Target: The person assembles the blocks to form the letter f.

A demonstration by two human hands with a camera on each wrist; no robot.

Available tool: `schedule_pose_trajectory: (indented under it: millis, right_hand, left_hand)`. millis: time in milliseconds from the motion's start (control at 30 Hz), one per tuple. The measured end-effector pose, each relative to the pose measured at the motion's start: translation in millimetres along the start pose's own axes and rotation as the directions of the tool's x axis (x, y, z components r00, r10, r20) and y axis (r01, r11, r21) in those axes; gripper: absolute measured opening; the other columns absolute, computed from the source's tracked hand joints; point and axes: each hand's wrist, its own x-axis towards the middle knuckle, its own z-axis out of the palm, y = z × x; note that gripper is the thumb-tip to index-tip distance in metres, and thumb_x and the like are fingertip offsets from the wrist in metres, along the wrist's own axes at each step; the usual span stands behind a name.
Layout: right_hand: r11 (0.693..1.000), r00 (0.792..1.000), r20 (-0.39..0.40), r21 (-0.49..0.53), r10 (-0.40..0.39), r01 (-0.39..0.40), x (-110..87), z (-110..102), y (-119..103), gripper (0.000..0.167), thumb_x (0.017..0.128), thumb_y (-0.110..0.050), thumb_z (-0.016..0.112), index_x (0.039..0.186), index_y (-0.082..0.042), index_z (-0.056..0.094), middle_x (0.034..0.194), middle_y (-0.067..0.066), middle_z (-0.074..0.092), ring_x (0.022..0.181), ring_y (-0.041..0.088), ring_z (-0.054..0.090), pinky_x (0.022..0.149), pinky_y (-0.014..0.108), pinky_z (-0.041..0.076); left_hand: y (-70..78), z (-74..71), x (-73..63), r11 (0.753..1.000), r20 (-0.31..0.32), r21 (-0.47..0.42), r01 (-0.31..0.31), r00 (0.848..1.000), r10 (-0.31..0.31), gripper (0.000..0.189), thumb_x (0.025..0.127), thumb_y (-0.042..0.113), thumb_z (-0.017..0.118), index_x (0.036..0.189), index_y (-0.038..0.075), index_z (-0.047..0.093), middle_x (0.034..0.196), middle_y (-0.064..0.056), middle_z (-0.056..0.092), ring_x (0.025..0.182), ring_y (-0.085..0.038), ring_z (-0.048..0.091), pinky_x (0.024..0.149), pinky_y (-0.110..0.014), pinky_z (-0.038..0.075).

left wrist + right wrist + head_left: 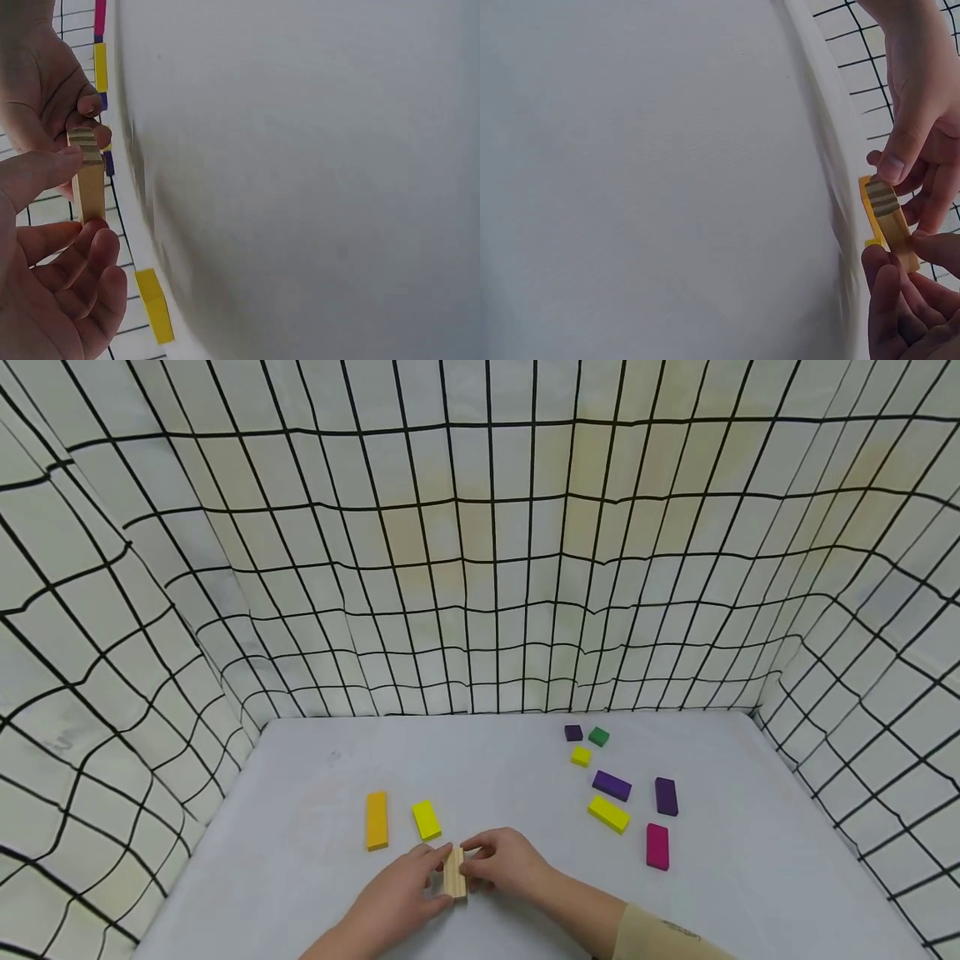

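A plain wooden block (454, 874) with a striped end (883, 196) is between my two hands at the near middle of the table. My left hand (408, 889) grips it from the left, thumb at the near end and fingers toward the far end. From the other side, my right hand (506, 864) pinches the block with thumb and fingers. The left wrist view shows the block (91, 191) between both hands; whether it touches the table is unclear. Just beyond the hands lie a yellow block (427, 820) and an orange block (377, 821).
To the right lie purple blocks (612, 786), a dark purple block (666, 797), a yellow block (608, 814) and a magenta block (657, 847). Small cubes, one of them green (598, 737), sit farther back. Black-gridded white walls (510, 568) enclose the white table (300, 777).
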Motion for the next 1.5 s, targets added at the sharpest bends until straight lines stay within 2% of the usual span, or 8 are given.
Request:
schedule_pose_trajectory:
  millis: [267,433,767,967,1133,1367,1500]
  right_hand:
    - [0.998,0.999,-0.006,-0.022,0.053,-0.054,-13.9,-21.4,21.5,0.031,0.086,-0.022,0.077,0.114,-0.008,0.072,0.077,-0.002,0.070,0.062,0.014,0.061,0.056,0.027,0.050]
    - [0.998,0.998,-0.006,-0.010,0.059,-0.059,-24.8,-33.3,27.3,0.032,0.086,-0.020,0.077,0.114,-0.006,0.071,0.076,0.000,0.070,0.060,0.013,0.059,0.054,0.026,0.048]
    - [0.996,0.997,0.010,-0.024,0.081,-0.081,-33.4,-46.2,32.1,0.032,0.087,-0.021,0.075,0.115,-0.005,0.071,0.074,0.000,0.070,0.060,0.012,0.059,0.055,0.025,0.050]
    - [0.996,0.997,0.022,-0.030,0.080,-0.080,-32.8,-46.8,33.9,0.032,0.087,-0.021,0.076,0.113,-0.004,0.071,0.072,0.001,0.069,0.060,0.012,0.058,0.055,0.025,0.050]
    - [0.996,0.998,0.036,-0.074,0.057,-0.055,-31.4,-48.6,31.2,0.030,0.087,-0.020,0.076,0.111,-0.003,0.071,0.072,0.000,0.067,0.060,0.012,0.057,0.054,0.023,0.047]
    - [0.993,0.999,0.034,-0.111,0.042,-0.038,-28.3,-47.7,32.3,0.025,0.087,-0.016,0.076,0.109,-0.005,0.072,0.070,0.000,0.063,0.058,0.012,0.054,0.054,0.025,0.046]
    - [0.992,0.999,0.032,-0.122,0.040,-0.036,-28.6,-48.6,33.9,0.026,0.087,-0.018,0.075,0.110,-0.006,0.072,0.072,-0.001,0.063,0.059,0.012,0.053,0.054,0.025,0.045]
  left_hand:
    - [15.2,17.8,15.2,0.992,0.026,0.083,-0.096,0.995,0.094,0.066,0.082,0.032,0.080,0.138,0.005,0.057,0.103,0.005,0.059,0.077,-0.001,0.047,0.067,-0.022,0.048]
    - [23.9,26.4,24.4,0.986,0.051,0.110,-0.124,0.992,0.119,0.066,0.083,0.034,0.079,0.139,0.005,0.057,0.105,0.005,0.061,0.079,-0.001,0.048,0.073,-0.023,0.050]
    - [39.2,32.4,34.9,0.982,0.099,0.152,-0.108,0.991,0.094,0.065,0.083,0.037,0.079,0.139,0.009,0.058,0.111,0.002,0.064,0.084,-0.003,0.054,0.081,-0.026,0.054]
    - [40.6,35.3,36.5,0.982,0.114,0.163,-0.101,0.990,0.083,0.066,0.083,0.039,0.079,0.138,0.009,0.058,0.112,0.001,0.064,0.090,-0.004,0.058,0.083,-0.029,0.054]
    - [41.0,36.2,36.5,0.982,0.118,0.164,-0.093,0.990,0.074,0.065,0.083,0.039,0.079,0.137,0.009,0.059,0.113,0.001,0.065,0.093,-0.005,0.059,0.084,-0.029,0.054]
    - [43.1,35.6,36.3,0.982,0.134,0.161,-0.096,0.988,0.075,0.063,0.084,0.037,0.078,0.137,0.009,0.060,0.105,0.003,0.063,0.081,-0.001,0.053,0.077,-0.026,0.053]
    - [42.7,36.6,35.9,0.986,0.135,0.148,-0.080,0.989,0.060,0.064,0.084,0.039,0.078,0.138,0.009,0.059,0.105,0.004,0.063,0.082,-0.001,0.054,0.079,-0.027,0.054]
